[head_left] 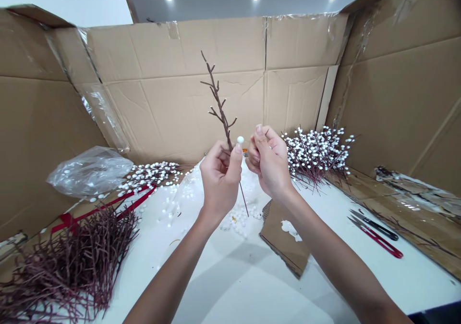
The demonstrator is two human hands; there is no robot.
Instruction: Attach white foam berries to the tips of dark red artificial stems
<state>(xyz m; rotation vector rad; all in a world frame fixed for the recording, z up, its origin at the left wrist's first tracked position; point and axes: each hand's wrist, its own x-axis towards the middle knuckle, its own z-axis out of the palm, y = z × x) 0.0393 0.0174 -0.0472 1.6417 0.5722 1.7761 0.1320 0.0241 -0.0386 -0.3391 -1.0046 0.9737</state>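
Observation:
My left hand [219, 177] is closed round the lower stem of a bare brown branch [218, 100], which stands upright in front of the cardboard wall. A small white ball [240, 140] sits on a side twig just above my left thumb. Close beside it, my right hand [268, 160] is held up with its fingers curled and pinched together; whether anything is between them I cannot make out. Below both hands a scatter of loose white balls [239, 218] lies on the white table [230, 276].
A heap of bare dark-red branches [68, 261] lies at the left front. Branches covered in white balls lie at back right [317, 153] and back left [151, 172]. A clear plastic bag [90, 170], a cardboard scrap [284, 240] and two snips [376, 230] are on the table. Cardboard walls [180, 98] enclose it.

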